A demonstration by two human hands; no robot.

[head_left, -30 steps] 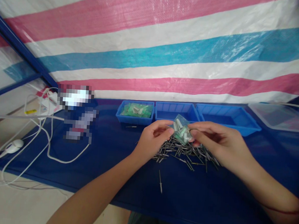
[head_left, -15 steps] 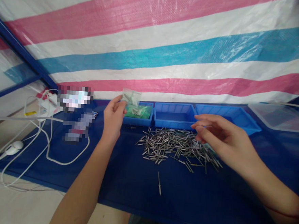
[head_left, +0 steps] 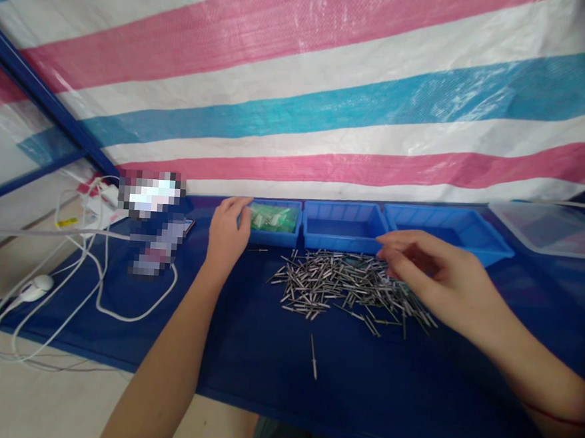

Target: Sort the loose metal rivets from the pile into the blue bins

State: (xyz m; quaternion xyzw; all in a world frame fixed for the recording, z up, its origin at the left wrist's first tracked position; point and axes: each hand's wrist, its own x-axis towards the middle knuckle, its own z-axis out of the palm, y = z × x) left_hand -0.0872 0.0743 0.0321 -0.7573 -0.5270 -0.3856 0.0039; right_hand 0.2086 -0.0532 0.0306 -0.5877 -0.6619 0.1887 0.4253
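Note:
My left hand (head_left: 227,231) is at the left end of the left blue bin (head_left: 276,236), its thumb apart from the bent fingers and nothing visible in its grasp. Inside that bin lie green-tinted clear plastic bags (head_left: 272,217) with small metal pieces. Above the right side of a pile of metal pop rivets (head_left: 338,282) hovers my right hand (head_left: 429,265). Its fingers are loosely curved, the thumb near the index finger, with no object seen between them. A single rivet (head_left: 313,357) lies in front of the pile. Part of a clear greenish bag shows under my right hand.
Two more blue bins, the middle one (head_left: 344,239) and the right one (head_left: 452,223), stand behind the pile. A clear plastic lid (head_left: 547,230) is at the far right. White cables (head_left: 100,285) and a phone (head_left: 189,226) lie left on the blue table (head_left: 385,399). Striped sheeting (head_left: 300,113) rises behind.
The small clear bag that my left hand held above the left bin has been let go; that hand is lower now. My right hand has barely moved, its thumb slightly closer to the index finger.

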